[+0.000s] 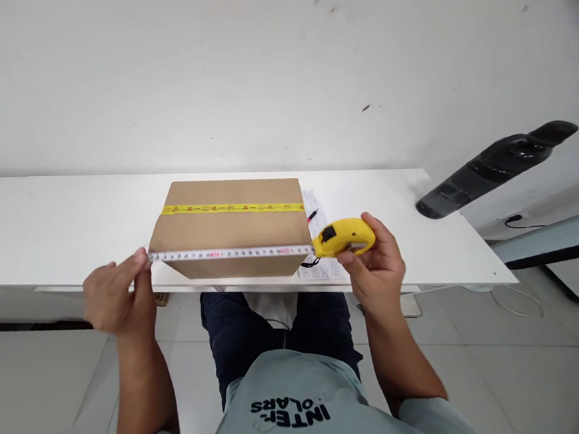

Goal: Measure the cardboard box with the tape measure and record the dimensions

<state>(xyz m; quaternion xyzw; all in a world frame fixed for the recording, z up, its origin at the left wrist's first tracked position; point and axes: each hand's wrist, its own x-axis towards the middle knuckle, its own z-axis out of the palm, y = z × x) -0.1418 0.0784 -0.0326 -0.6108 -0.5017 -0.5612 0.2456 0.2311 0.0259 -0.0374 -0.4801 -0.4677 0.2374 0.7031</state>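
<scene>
A brown cardboard box [235, 231] with a strip of yellow printed tape [233, 208] across its top stands on the white table. Along the box's near top edge runs the white blade [242, 253] of a tape measure. My left hand [119, 290] pinches the blade's end at the box's left corner. Held in my right hand [379, 267] is the yellow tape measure case [344, 237], its mouth just past the box's right corner. The blade is pulled out straight between both hands.
Printed paper [326, 267] lies partly behind the box's right side, with a pen [313, 216] on it. A tall dark bottle [491, 171] stands at the right end of the white table [60, 228]. A wall rises behind the table.
</scene>
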